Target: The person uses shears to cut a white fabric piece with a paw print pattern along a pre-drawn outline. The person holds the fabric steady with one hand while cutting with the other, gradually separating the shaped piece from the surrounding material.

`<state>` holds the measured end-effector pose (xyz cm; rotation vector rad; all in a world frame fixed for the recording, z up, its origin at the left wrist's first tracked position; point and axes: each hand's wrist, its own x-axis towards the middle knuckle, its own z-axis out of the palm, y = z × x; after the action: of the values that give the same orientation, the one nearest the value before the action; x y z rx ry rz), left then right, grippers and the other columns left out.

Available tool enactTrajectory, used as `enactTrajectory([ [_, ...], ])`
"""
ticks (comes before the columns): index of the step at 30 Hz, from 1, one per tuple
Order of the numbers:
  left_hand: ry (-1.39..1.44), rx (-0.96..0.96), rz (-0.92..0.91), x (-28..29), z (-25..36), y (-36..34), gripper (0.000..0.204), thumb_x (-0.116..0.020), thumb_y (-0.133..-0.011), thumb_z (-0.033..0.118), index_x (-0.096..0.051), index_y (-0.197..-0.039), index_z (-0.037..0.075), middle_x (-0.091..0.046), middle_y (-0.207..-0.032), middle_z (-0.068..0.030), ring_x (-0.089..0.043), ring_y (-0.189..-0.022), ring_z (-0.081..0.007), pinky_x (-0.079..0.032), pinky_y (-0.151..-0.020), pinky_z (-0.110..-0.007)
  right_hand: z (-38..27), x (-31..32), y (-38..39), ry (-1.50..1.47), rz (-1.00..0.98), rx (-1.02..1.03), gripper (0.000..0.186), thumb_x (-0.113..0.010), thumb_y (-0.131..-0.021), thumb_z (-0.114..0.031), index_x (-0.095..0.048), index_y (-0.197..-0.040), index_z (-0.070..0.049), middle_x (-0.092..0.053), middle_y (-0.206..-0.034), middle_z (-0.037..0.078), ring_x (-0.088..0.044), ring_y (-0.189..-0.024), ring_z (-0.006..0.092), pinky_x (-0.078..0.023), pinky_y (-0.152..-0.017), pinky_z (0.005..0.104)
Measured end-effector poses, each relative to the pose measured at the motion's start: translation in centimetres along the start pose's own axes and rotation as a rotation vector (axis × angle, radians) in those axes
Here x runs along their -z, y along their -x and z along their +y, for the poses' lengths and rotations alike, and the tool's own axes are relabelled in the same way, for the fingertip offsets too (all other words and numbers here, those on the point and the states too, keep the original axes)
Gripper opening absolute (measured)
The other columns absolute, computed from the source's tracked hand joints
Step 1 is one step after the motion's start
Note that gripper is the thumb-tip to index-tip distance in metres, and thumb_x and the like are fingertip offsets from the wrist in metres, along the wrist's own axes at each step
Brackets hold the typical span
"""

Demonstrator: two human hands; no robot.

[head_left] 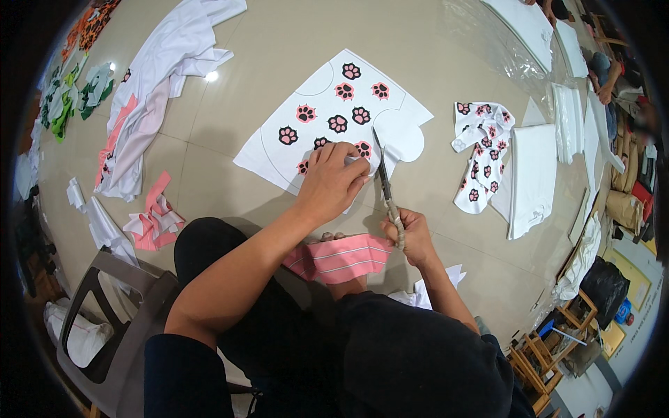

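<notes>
A white cloth [324, 101] printed with pink and black paw prints lies on the floor in front of me, with thin curved outlines drawn on it. My left hand [331, 180] is closed on its near right part, pinching a lifted edge. In my right hand [411, 238] is a pair of scissors [386, 184] with wrapped handles. The scissors point away from me, and their blades lie at the right side of the cloth, beside a rounded white flap [404, 136]. The near edge of the cloth is partly hidden by my left hand and forearm.
A pink striped cloth piece [352, 259] lies over my foot. Cut paw-print pieces [484, 153] and folded white cloth [535, 177] are on the right. White fabric [164, 63] and pink scraps [155, 219] lie left, near a grey chair [132, 279]. Another person's hand [608, 87] shows far right.
</notes>
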<state>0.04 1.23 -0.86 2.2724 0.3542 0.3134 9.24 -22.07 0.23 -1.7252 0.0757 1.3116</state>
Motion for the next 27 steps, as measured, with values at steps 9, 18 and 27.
enactTrajectory([
  [9,0.030,0.041,-0.007,0.0,-0.1,0.0,0.012,-0.075,-0.090,0.019,-0.067,-0.099,0.015,-0.061,-0.117,-0.0041,-0.055,-0.111,-0.0277,-0.038,-0.092,-0.047,0.6,-1.9,0.5,-0.063,0.040,0.013,0.014,-0.077,-0.090,-0.010,-0.066,-0.091,-0.001,-0.065,-0.072,0.002,-0.057,-0.056,0.0071,-0.047,-0.052,0.0238],
  [18,0.071,0.061,-0.017,0.1,-0.1,0.0,0.011,-0.073,-0.092,0.020,-0.066,-0.099,0.014,-0.061,-0.120,-0.0047,-0.055,-0.114,-0.0287,-0.039,-0.096,-0.047,0.8,-3.5,0.9,-0.135,0.037,0.044,0.011,-0.074,-0.089,-0.009,-0.067,-0.091,-0.001,-0.066,-0.070,0.002,-0.057,-0.055,0.0077,-0.046,-0.052,0.0231],
  [27,0.077,0.064,-0.007,0.3,-0.1,-0.1,0.011,-0.074,-0.091,0.017,-0.066,-0.098,0.014,-0.062,-0.122,-0.0044,-0.056,-0.115,-0.0282,-0.040,-0.095,-0.047,0.4,-3.9,0.7,-0.138,0.076,0.021,0.015,-0.078,-0.088,-0.009,-0.066,-0.089,0.001,-0.064,-0.069,0.004,-0.058,-0.055,0.0105,-0.047,-0.053,0.0258],
])
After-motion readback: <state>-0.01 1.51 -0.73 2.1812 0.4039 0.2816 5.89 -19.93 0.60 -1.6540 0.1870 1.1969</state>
